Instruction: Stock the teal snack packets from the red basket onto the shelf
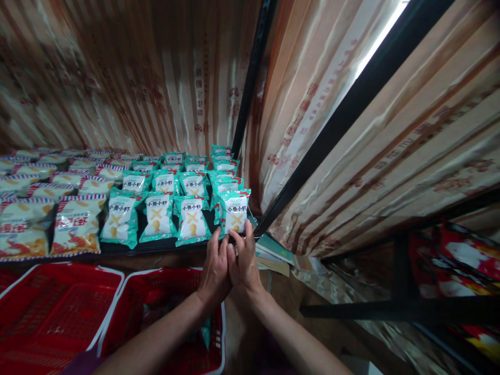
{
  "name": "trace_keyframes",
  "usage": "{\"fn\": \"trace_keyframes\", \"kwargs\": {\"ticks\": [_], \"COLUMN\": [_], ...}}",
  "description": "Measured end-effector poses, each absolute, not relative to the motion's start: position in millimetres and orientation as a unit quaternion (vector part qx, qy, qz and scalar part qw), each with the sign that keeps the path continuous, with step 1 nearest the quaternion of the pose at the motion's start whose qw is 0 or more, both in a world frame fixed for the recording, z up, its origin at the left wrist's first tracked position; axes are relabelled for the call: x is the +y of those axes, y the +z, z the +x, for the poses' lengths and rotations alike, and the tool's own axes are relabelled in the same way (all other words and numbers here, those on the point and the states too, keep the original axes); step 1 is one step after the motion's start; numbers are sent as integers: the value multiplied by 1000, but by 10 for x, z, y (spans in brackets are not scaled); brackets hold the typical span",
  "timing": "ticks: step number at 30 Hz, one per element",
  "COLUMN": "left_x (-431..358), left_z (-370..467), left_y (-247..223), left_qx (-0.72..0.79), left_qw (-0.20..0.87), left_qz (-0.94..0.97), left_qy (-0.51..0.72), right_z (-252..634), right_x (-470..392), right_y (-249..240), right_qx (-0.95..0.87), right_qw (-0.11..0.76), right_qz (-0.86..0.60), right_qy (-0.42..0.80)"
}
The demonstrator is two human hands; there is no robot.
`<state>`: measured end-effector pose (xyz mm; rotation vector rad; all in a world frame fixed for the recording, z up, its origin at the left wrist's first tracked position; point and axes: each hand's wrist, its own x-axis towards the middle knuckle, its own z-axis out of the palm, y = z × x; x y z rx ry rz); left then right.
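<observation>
A green-and-white snack bag stands at the front of the rightmost row on a dark shelf. My left hand is at its lower left corner, fingers close together against the bag. At the lower right, my right hand has its fingertips on the bag's front and side. The two hands touch each other below it. Immediately left stands a matching snack bag, with several more of the same kind beside and behind.
Farther left are several striped snack bags. Below the shelf sit two red baskets, the right one with some packets inside. A black post slants up at right, before draped sheeting. Red packages lie far right.
</observation>
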<state>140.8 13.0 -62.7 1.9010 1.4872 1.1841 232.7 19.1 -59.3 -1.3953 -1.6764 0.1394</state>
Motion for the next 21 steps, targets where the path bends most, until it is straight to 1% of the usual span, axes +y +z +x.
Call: {"fn": "trace_keyframes", "kwargs": {"ticks": [5,11,18,21], "left_x": [105,94,62,51], "left_z": [1397,1402,1389,1383], "left_y": [-643,-667,-536,-542], "left_qx": [531,512,528,536], "left_qw": [275,348,439,450], "left_qz": [675,633,561,542], "left_qy": [432,464,462,465], "right_z": [2337,2344,2333,2309], "right_x": [129,120,50,3], "right_y": [-572,-572,-543,-552], "right_qx": [-694,-699,-707,-707], "right_qw": [457,464,451,454], "right_qz": [-555,-542,-543,-541], "right_qy": [50,43,31,33]}}
